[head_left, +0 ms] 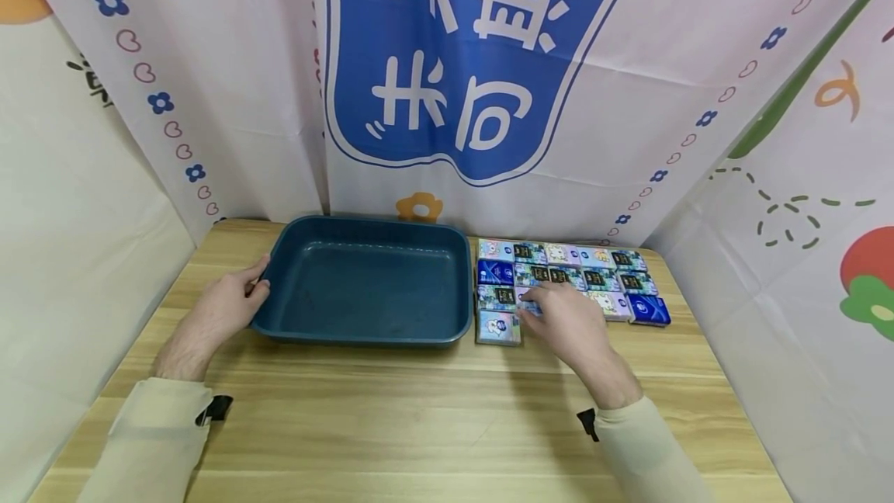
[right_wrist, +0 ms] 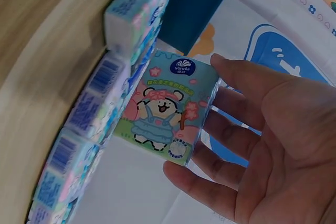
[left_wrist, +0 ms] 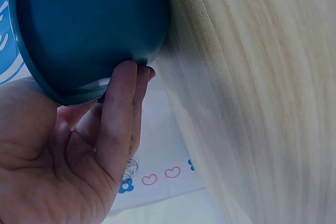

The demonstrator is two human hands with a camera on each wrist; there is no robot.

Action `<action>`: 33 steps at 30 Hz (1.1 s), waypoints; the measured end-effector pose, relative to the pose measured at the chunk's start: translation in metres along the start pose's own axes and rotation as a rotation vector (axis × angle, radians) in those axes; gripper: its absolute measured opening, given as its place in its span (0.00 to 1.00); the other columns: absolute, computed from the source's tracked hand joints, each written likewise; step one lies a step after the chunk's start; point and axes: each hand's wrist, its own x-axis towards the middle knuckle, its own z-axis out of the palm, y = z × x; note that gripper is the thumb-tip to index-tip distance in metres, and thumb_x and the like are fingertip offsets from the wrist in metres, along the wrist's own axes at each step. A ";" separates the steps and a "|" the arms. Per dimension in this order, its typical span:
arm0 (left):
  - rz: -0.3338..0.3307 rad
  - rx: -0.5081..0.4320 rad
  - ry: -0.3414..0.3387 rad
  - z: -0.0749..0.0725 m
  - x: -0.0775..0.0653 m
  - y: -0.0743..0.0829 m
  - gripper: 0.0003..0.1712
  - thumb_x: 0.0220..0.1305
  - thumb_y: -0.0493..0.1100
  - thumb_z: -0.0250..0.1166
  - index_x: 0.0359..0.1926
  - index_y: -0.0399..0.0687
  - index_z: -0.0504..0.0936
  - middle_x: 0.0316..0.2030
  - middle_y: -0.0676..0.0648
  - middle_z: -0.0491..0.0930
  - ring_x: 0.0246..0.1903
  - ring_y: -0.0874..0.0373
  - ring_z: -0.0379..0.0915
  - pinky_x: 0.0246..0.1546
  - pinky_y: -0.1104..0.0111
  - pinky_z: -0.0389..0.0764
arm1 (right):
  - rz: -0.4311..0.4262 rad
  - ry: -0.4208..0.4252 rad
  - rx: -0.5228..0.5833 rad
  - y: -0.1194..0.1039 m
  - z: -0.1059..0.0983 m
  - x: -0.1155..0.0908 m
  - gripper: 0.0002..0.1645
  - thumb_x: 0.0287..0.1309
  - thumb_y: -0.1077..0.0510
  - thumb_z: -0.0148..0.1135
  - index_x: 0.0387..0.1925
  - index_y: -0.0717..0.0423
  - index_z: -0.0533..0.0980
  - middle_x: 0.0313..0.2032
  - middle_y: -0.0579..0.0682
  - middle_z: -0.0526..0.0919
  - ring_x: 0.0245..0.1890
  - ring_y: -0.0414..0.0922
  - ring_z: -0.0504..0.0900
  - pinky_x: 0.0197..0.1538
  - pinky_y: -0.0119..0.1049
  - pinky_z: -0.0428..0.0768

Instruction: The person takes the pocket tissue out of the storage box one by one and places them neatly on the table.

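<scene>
My left hand point(head_left: 222, 303) grips the left wall of a dark teal plastic tray point(head_left: 370, 286). In the left wrist view, fingers press the tray's outer side point(left_wrist: 100, 35) with the thumb side at its rim. My right hand point(head_left: 574, 324) is over rows of small tissue packs point(head_left: 499, 250) right of the tray. In the right wrist view its thumb and fingertips hold a pastel tissue pack point(right_wrist: 163, 108) by the edges, its face showing a cartoon bear and a Vinda logo. Other packs point(right_wrist: 84, 103) lie close beside it. The tray's inside shows only its bare floor.
A tissue pack point(head_left: 499, 327) with a cartoon figure lies at the near left of the rows, by the tray's right side. A dark blue pack point(head_left: 648, 309) marks the near right corner. The wooden table point(head_left: 419, 418) ends at a printed curtain point(head_left: 265, 138) behind.
</scene>
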 end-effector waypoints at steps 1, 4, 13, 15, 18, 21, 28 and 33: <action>0.001 0.000 0.000 0.000 0.000 0.000 0.37 0.95 0.44 0.50 0.93 0.34 0.56 0.67 0.17 0.83 0.23 0.54 0.71 0.25 0.64 0.72 | 0.003 0.001 -0.005 0.002 0.001 -0.001 0.15 0.74 0.49 0.82 0.55 0.51 0.95 0.53 0.53 0.99 0.47 0.55 0.95 0.39 0.47 0.93; -0.001 -0.001 -0.003 0.000 0.000 0.000 0.37 0.95 0.44 0.50 0.93 0.33 0.56 0.68 0.17 0.82 0.23 0.54 0.71 0.25 0.64 0.72 | 0.012 -0.003 -0.011 0.008 0.004 -0.004 0.15 0.73 0.51 0.83 0.54 0.52 0.95 0.53 0.54 0.99 0.48 0.57 0.96 0.44 0.51 0.95; -0.002 -0.005 -0.009 0.000 0.001 0.000 0.37 0.95 0.44 0.50 0.93 0.33 0.55 0.73 0.15 0.78 0.24 0.53 0.71 0.26 0.64 0.72 | 0.046 -0.055 0.001 0.018 0.022 -0.009 0.14 0.73 0.49 0.84 0.52 0.51 0.94 0.49 0.52 0.98 0.47 0.55 0.94 0.41 0.52 0.94; -0.003 -0.004 -0.011 0.000 0.000 0.000 0.37 0.95 0.44 0.50 0.93 0.34 0.55 0.74 0.14 0.77 0.24 0.53 0.71 0.26 0.64 0.72 | 0.047 -0.071 0.008 0.019 0.026 -0.010 0.14 0.73 0.49 0.84 0.52 0.51 0.94 0.49 0.52 0.97 0.45 0.54 0.93 0.42 0.51 0.93; -0.005 -0.005 -0.015 0.000 0.000 -0.001 0.37 0.95 0.44 0.50 0.93 0.34 0.55 0.74 0.14 0.77 0.24 0.53 0.71 0.26 0.64 0.73 | 0.051 -0.090 0.018 0.020 0.030 -0.011 0.16 0.71 0.49 0.85 0.53 0.51 0.93 0.48 0.52 0.96 0.45 0.53 0.92 0.43 0.51 0.93; -0.004 -0.005 -0.014 0.000 0.001 0.000 0.37 0.96 0.45 0.50 0.93 0.34 0.54 0.75 0.14 0.75 0.24 0.53 0.71 0.26 0.63 0.72 | 0.050 -0.098 0.032 0.020 0.031 -0.012 0.18 0.67 0.49 0.88 0.52 0.52 0.92 0.48 0.52 0.95 0.45 0.53 0.91 0.45 0.52 0.94; 0.000 -0.003 -0.016 0.000 -0.001 0.002 0.37 0.96 0.44 0.50 0.93 0.33 0.54 0.74 0.14 0.77 0.24 0.53 0.71 0.25 0.64 0.72 | 0.043 -0.118 0.080 0.021 0.037 -0.012 0.18 0.63 0.56 0.89 0.51 0.54 0.90 0.49 0.53 0.92 0.47 0.53 0.88 0.51 0.54 0.93; 0.006 0.011 -0.016 -0.002 -0.003 0.002 0.37 0.95 0.44 0.52 0.92 0.32 0.56 0.71 0.14 0.81 0.35 0.47 0.85 0.31 0.64 0.79 | 0.024 -0.145 0.098 0.023 0.039 -0.013 0.16 0.63 0.62 0.88 0.50 0.54 0.89 0.49 0.54 0.90 0.47 0.53 0.87 0.52 0.54 0.93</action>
